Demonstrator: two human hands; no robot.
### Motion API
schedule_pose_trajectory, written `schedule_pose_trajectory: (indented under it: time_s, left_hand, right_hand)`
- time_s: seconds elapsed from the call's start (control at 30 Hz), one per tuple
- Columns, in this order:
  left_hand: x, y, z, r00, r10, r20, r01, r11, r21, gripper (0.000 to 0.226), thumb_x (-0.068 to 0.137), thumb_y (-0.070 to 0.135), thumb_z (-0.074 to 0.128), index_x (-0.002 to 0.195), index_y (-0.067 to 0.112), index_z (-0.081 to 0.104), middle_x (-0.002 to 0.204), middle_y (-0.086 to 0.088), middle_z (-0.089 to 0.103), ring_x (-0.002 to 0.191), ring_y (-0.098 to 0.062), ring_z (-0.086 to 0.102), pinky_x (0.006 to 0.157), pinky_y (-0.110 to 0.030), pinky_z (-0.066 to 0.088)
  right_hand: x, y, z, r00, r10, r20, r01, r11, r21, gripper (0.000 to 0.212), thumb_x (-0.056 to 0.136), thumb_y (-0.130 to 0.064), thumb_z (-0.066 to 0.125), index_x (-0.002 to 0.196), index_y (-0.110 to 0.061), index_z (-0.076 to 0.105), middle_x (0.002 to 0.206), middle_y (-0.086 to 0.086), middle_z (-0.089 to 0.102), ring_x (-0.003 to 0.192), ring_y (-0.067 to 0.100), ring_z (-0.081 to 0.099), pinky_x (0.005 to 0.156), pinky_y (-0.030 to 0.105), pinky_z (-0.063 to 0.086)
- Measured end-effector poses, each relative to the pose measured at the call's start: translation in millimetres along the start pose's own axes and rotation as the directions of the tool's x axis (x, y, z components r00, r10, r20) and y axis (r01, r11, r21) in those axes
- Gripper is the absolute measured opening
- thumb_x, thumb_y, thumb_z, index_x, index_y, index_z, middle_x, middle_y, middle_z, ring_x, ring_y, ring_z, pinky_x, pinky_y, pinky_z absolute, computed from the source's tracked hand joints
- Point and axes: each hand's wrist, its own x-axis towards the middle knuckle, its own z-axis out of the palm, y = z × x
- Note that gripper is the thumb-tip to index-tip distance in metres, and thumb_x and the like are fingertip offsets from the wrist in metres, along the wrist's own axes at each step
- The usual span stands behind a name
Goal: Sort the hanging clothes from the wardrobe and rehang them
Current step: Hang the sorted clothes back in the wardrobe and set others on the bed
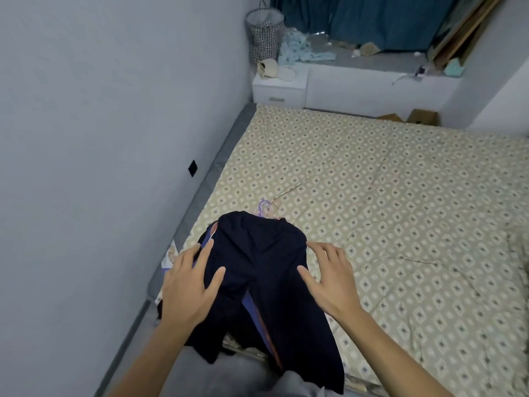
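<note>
A pair of dark navy trousers (257, 262) lies on top of a pile of clothes at the near left corner of the bed (400, 210). Purple hanger hooks (264, 209) stick out from under the waistband at the far end of the pile. My left hand (189, 285) rests flat on the left side of the trousers with its fingers spread. My right hand (329, 276) lies with spread fingers at their right edge, touching the cloth. Other garments, blue and orange, peek out between the trouser legs (259, 313).
The bed's patterned sheet stretches away to the right. A grey wall (100, 138) runs close along the left. At the far end stand a white nightstand (279, 87), a checked laundry basket (264, 32) and a ledge with blue cloth under dark curtains.
</note>
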Motion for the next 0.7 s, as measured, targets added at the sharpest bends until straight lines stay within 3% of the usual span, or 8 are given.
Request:
schedule_pose_trajectory:
  time_s: [0.17,0.3,0.37,0.47,0.7]
  left_hand:
    - [49,-14,25,0.997,0.036,0.063,-0.036,0.999,0.007,0.069,0.100,0.066,0.031,0.159,0.032,0.037,0.146,0.004,0.052,0.135,-0.021,0.046,0.108,-0.043,0.045]
    - [106,-27,61,0.989,0.087,0.119,-0.089,0.996,0.012,0.069,0.099,0.064,0.035,0.159,0.030,0.040,0.146,0.000,0.054,0.130,-0.025,0.050,0.100,-0.047,0.049]
    - [142,-41,91,0.978,0.107,0.179,-0.114,0.993,0.029,0.072,0.099,0.067,0.030,0.159,0.029,0.038,0.151,-0.003,0.051,0.133,-0.028,0.050,0.097,-0.050,0.051]
    - [200,-65,142,0.952,0.113,0.286,-0.137,0.988,0.066,0.074,0.100,0.071,0.025,0.161,0.030,0.031,0.156,-0.007,0.046,0.141,-0.031,0.044,0.105,-0.054,0.048]
    - [305,-113,258,0.890,0.110,0.442,-0.199,0.967,0.161,0.071,0.103,0.064,0.031,0.164,0.028,0.024,0.159,-0.009,0.040,0.143,-0.033,0.039,0.110,-0.053,0.041]
  right_hand:
    - [37,12,26,0.998,0.039,0.054,-0.036,0.998,-0.053,0.067,0.095,-0.065,0.043,0.152,-0.030,0.046,0.142,-0.013,0.049,0.132,0.015,0.040,0.107,0.041,0.043]
    - [84,20,56,0.993,0.069,0.091,-0.058,0.992,-0.114,0.064,0.098,-0.059,0.051,0.152,-0.025,0.047,0.143,-0.008,0.052,0.133,0.020,0.042,0.107,0.042,0.044]
    - [112,27,76,0.989,0.095,0.113,-0.077,0.985,-0.155,0.063,0.099,-0.057,0.052,0.152,-0.023,0.047,0.142,-0.005,0.053,0.132,0.024,0.045,0.106,0.042,0.044]
    - [154,43,117,0.971,0.167,0.173,-0.133,0.973,-0.191,0.064,0.100,-0.058,0.051,0.153,-0.022,0.045,0.145,-0.001,0.052,0.132,0.029,0.045,0.106,0.046,0.044]
    - [239,101,226,0.897,0.335,0.289,-0.278,0.935,-0.220,0.065,0.100,-0.058,0.052,0.154,-0.023,0.040,0.148,0.005,0.048,0.133,0.035,0.043,0.105,0.048,0.046]
